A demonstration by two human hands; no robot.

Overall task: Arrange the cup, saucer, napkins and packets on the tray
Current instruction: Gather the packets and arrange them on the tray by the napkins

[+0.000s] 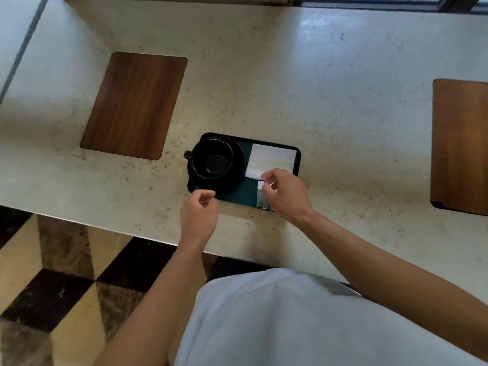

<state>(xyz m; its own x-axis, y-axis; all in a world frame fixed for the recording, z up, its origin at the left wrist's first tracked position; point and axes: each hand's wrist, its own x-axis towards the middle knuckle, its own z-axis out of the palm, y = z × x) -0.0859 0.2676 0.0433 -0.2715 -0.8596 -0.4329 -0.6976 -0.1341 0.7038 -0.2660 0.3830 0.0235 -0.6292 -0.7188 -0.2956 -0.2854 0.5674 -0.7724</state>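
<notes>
My left hand is curled loose by the tray's near edge, holding nothing. My right hand pinches the packets — about three, hard to count — to line them up neatly. Farther back, one napkin stack lies flat. One cup sits on one saucer — all on the tray.

A pale marbled stone bench holds two inset wooden panels, one at each side. Below lies a checkered floor of dark and tan tiles. Window frames run along the far edge.
</notes>
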